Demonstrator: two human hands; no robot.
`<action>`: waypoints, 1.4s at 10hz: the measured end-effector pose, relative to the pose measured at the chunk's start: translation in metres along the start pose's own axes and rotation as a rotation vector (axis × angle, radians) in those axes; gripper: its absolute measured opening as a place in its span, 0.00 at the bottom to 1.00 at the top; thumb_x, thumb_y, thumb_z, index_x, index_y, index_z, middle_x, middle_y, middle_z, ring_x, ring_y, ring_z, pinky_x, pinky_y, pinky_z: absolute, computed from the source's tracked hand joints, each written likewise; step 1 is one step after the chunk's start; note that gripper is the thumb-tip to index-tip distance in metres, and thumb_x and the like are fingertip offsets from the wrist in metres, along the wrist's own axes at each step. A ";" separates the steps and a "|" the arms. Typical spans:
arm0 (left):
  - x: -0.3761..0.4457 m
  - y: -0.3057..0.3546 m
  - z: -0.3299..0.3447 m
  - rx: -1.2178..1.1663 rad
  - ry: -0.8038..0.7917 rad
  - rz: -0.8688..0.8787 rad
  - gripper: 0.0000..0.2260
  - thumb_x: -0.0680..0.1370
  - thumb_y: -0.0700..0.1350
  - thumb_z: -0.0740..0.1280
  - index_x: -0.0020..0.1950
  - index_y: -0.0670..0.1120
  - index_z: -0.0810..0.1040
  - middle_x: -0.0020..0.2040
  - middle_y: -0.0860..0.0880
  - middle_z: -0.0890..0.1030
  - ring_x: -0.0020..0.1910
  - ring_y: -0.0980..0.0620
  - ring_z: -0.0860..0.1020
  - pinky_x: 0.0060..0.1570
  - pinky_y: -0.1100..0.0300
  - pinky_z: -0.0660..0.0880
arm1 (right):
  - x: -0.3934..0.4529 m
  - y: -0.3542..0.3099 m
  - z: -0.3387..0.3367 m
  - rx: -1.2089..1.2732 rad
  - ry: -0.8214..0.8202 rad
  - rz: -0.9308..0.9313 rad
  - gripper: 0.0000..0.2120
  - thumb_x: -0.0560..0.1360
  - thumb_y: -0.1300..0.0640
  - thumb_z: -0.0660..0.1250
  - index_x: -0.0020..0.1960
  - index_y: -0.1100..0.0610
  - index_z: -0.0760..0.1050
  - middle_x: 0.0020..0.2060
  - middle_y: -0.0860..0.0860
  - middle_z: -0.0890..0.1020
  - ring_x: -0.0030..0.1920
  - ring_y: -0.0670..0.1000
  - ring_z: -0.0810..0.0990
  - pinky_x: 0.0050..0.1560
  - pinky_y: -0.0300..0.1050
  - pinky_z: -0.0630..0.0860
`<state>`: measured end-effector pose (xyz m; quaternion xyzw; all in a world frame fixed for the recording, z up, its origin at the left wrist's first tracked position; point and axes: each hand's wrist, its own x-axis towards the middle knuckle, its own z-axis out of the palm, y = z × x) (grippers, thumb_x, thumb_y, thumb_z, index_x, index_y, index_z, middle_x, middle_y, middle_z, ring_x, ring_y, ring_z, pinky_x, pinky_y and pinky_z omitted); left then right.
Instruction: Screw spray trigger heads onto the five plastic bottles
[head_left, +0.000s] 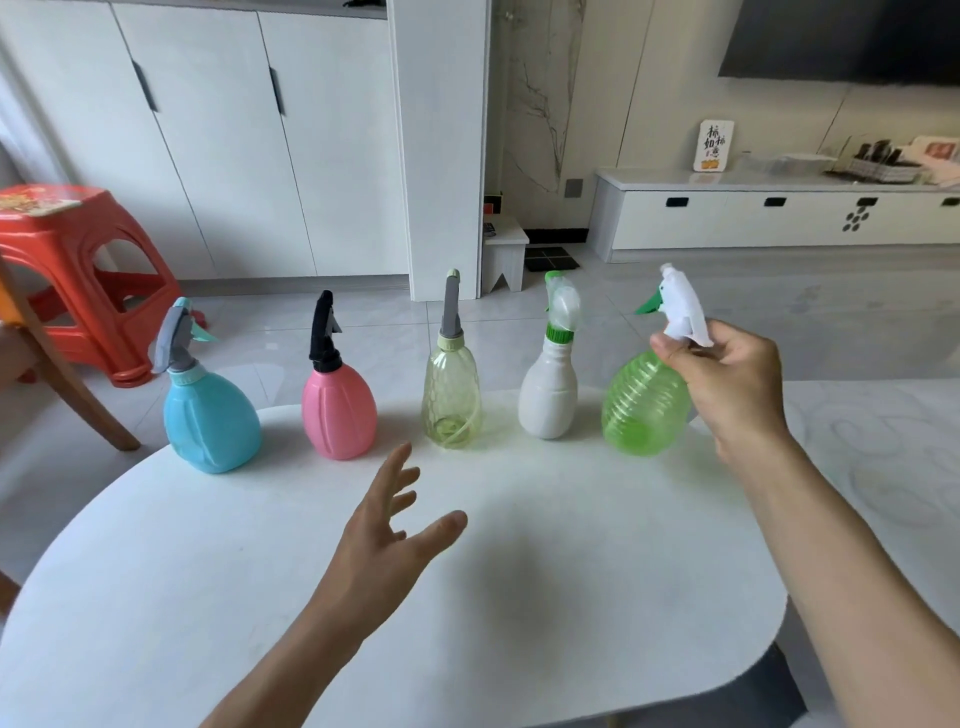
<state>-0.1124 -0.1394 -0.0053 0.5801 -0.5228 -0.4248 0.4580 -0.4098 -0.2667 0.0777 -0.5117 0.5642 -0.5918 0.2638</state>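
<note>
Five bottles stand in a row along the far edge of our white table (519, 597). Our right hand (737, 384) curls round the white trigger head (683, 306) atop the green bottle (644, 410), rightmost. Our left hand (384, 525) hovers nearer, fingers spread, holding nothing.

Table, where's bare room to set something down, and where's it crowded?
Bare tabletop stretches between the bottle row and the near edge, around the open left hand. The far edge is crowded: blue bottle, pink bottle, yellow bottle, white bottle, and green bottle, whose trigger head the right hand grips.
</note>
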 end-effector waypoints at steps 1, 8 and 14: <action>0.000 -0.003 0.000 0.028 0.004 0.003 0.35 0.72 0.51 0.77 0.73 0.67 0.63 0.68 0.63 0.72 0.64 0.67 0.71 0.64 0.54 0.72 | 0.019 0.019 0.002 -0.114 0.074 -0.024 0.06 0.67 0.49 0.75 0.36 0.51 0.81 0.31 0.47 0.80 0.34 0.47 0.74 0.39 0.43 0.71; 0.002 -0.013 0.006 0.288 -0.047 0.158 0.39 0.71 0.51 0.77 0.75 0.69 0.58 0.68 0.68 0.70 0.67 0.70 0.68 0.63 0.61 0.70 | 0.057 0.109 0.033 -0.440 -0.017 -0.009 0.19 0.73 0.47 0.73 0.60 0.54 0.77 0.52 0.56 0.83 0.56 0.60 0.79 0.48 0.46 0.70; -0.003 -0.013 -0.007 0.408 0.002 0.224 0.40 0.70 0.50 0.73 0.75 0.68 0.55 0.70 0.69 0.66 0.70 0.66 0.66 0.63 0.64 0.67 | 0.047 0.109 0.030 -0.403 -0.090 0.211 0.50 0.66 0.48 0.80 0.78 0.52 0.54 0.76 0.55 0.66 0.73 0.58 0.67 0.66 0.52 0.67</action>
